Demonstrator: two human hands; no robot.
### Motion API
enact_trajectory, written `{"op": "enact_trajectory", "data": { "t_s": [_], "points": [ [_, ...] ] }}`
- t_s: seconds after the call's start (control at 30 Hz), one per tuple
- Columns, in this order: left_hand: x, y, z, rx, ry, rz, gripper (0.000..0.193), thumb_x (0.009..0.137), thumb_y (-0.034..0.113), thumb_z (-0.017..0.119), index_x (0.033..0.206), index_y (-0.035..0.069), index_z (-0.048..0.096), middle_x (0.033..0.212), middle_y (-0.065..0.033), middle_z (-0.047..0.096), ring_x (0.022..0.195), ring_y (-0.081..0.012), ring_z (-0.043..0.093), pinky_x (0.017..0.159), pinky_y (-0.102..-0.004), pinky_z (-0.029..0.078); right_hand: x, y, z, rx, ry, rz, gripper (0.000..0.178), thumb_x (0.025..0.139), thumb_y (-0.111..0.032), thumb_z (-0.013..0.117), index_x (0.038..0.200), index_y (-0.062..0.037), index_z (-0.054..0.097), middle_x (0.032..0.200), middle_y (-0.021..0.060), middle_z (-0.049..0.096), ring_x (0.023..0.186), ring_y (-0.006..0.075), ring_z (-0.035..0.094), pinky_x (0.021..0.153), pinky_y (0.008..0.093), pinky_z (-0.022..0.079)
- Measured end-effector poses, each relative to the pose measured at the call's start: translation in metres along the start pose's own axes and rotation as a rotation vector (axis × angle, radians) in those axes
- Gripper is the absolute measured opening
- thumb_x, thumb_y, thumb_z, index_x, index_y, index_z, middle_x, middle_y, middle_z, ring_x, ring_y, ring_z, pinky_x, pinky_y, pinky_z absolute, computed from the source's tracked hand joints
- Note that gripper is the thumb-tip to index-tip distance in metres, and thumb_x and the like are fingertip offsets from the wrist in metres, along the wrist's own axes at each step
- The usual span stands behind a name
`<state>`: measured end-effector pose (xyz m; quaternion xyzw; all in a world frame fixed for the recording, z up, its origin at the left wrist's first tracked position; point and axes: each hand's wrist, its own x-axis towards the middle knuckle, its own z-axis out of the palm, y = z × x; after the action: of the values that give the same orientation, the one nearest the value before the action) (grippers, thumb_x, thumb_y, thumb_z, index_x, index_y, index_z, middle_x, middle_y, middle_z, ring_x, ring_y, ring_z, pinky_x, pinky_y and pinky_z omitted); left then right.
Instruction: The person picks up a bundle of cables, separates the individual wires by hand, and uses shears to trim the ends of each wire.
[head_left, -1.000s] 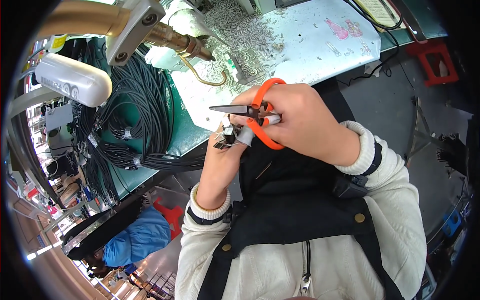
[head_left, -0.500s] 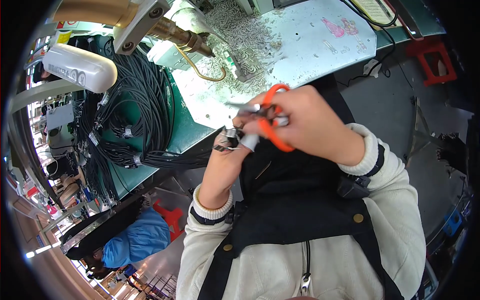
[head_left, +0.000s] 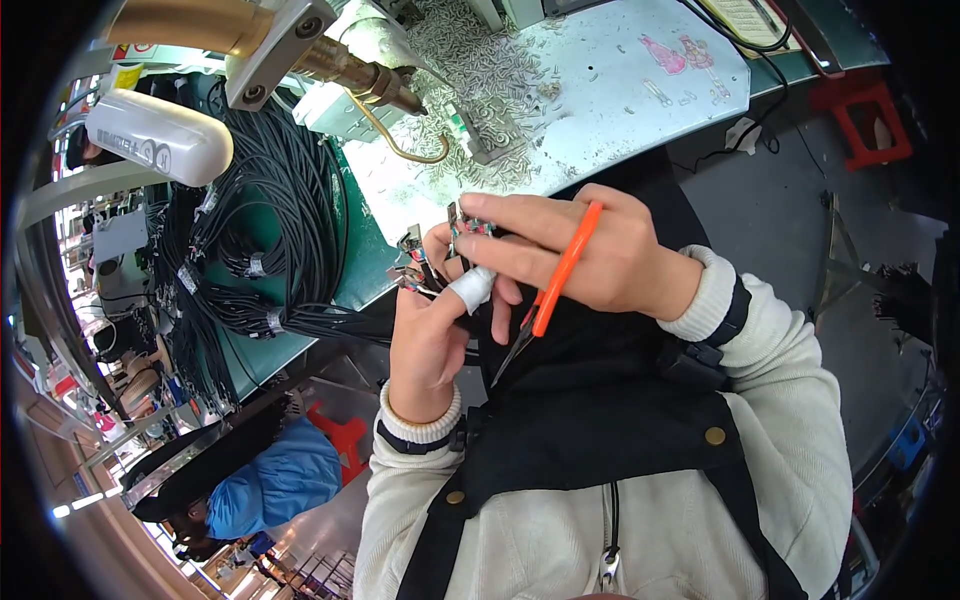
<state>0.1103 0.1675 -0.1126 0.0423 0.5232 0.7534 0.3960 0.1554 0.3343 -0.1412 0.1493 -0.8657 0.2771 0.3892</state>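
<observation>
My left hand (head_left: 412,350) is closed round the ends of several black cables, with a white wrap (head_left: 472,288) on its thumb. Small metal connectors with coloured wires (head_left: 412,262) stick out between its fingers. A pair of orange-handled scissors (head_left: 568,268) hangs in my right hand (head_left: 620,265), blades pointing down toward my black apron. The fingertips of that hand reach over to one cable end (head_left: 474,226) above the left hand, pinching or touching it; I cannot tell which.
A bundle of black cables (head_left: 290,190) lies coiled on the green bench (head_left: 262,362) to the left. Ahead, small metal pieces (head_left: 480,60) cover part of a pale board (head_left: 620,110) beneath a machine head (head_left: 370,82). A red stool (head_left: 870,125) stands far right; a person in blue (head_left: 275,475) sits lower left.
The scissors have swung from pointing left over the left hand to hanging downward. My right fingers have stretched out to the cable ends, which now fan out in the left hand.
</observation>
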Motion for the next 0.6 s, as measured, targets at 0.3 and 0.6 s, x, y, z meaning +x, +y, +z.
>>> {"op": "enact_trajectory", "data": {
  "t_s": [0.3, 0.6],
  "points": [
    [-0.002, -0.006, -0.005, 0.163, 0.178, 0.075, 0.024, 0.074, -0.002, 0.055, 0.098, -0.003, 0.049, 0.070, -0.0063, 0.055, 0.049, -0.0093, 0.046, 0.040, -0.0186, 0.032, -0.011, 0.009, -0.002, 0.245, -0.146, 0.086, 0.020, 0.066, -0.005, 0.065, 0.086, -0.0097, 0.062, 0.081, 0.0050, 0.064, 0.062, 0.0149, 0.061, 0.046, 0.0197, 0.042],
    [0.001, -0.007, 0.005, 0.192, 0.305, 0.056, 0.018, 0.070, -0.004, 0.062, 0.087, -0.001, 0.056, 0.067, 0.0020, 0.052, 0.052, -0.0007, 0.040, 0.043, -0.0151, 0.025, -0.010, 0.009, 0.001, 0.475, -0.254, 0.360, 0.017, 0.067, -0.002, 0.065, 0.083, -0.0056, 0.059, 0.074, 0.0051, 0.062, 0.060, 0.0175, 0.061, 0.049, 0.0225, 0.045]
  ]
}}
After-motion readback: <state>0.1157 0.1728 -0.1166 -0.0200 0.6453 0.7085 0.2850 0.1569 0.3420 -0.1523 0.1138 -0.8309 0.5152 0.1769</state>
